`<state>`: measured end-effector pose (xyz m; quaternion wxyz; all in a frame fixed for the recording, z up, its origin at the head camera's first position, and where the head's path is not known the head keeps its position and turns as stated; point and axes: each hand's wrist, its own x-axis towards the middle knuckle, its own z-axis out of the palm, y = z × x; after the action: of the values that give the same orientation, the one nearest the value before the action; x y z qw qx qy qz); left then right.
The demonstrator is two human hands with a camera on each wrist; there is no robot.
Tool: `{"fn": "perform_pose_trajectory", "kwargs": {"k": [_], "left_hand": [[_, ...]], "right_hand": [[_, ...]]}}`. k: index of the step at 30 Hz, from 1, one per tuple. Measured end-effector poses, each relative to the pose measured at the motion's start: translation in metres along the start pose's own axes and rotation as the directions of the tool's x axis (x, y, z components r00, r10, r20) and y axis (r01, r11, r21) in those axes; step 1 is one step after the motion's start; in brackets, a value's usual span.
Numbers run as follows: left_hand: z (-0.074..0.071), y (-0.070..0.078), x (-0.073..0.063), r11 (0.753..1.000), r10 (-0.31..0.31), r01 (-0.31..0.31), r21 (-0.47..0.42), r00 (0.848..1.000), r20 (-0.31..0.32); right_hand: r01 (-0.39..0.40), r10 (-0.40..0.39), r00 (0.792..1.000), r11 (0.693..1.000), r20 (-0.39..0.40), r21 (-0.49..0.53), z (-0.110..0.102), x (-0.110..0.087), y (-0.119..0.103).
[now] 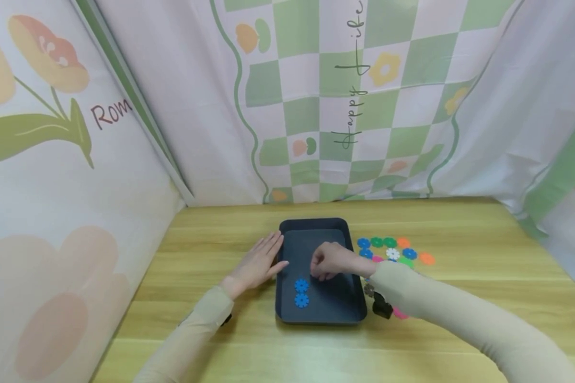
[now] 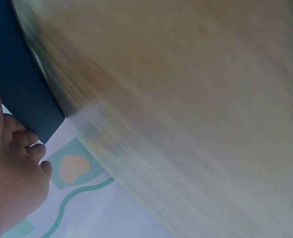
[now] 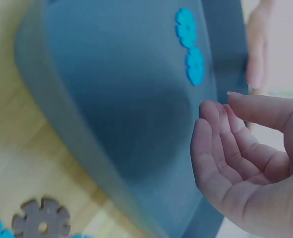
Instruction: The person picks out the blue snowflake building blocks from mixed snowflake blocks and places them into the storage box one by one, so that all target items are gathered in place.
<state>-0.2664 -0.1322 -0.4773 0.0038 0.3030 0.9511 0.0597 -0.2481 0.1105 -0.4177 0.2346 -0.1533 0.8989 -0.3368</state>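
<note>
The left hand (image 1: 259,263) is laid, fingers straight, against the left edge of a dark tray (image 1: 323,306). The right hand (image 1: 333,260) is held over the tray, empty, its fingers loosely curled. Two blue discs (image 1: 301,300) are set touching near the tray's near-left corner. Colourful discs (image 1: 392,254) are scattered on the table (image 1: 211,229) beyond the tray's right edge.

The place was a curtained nook, its building unclear: a wood-grained desk (image 1: 220,226) stood before a checked "Happy Life" curtain (image 1: 299,80) on the far side, with flower-printed cloth (image 1: 139,197) left and green-and-white fabric (image 1: 567,151) right.
</note>
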Motion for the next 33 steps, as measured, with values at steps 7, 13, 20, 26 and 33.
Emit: {"fn": "perform_pose_trajectory", "kwargs": {"k": [7, 13, 20, 26, 33], "left_hand": [[-0.001, -0.002, 0.0, 1.0, -0.005, 0.005, 0.002, 1.0, -0.001], [0.001, -0.002, 0.001, 1.0, -0.01, 0.01, 0.001, 1.0, 0.006], [0.003, -0.001, 0.0, 1.0, -0.005, 0.005, 0.01, 1.0, -0.002], [0.002, -0.001, -0.001, 1.0, 0.01, -0.01, 0.008, 1.0, -0.004], [0.002, -0.002, 0.0, 1.0, 0.003, -0.003, 0.003, 1.0, 0.003]], "right_hand": [[0.013, -0.012, 1.0, 0.997, -0.013, 0.082, -0.032, -0.018, 0.014], [0.012, -0.008, 1.0, 0.991, -0.025, 0.135, -0.059, -0.039, 0.036], [0.011, -0.003, 0.998, 0.989, -0.057, 0.145, -0.076, -0.069, 0.076], [-0.001, 0.009, 0.996, 0.997, -0.086, 0.083, -0.079, -0.095, 0.113], [-0.015, 0.015, 0.995, 1.0, -0.099, -0.003, -0.082, -0.12, 0.149]]}}
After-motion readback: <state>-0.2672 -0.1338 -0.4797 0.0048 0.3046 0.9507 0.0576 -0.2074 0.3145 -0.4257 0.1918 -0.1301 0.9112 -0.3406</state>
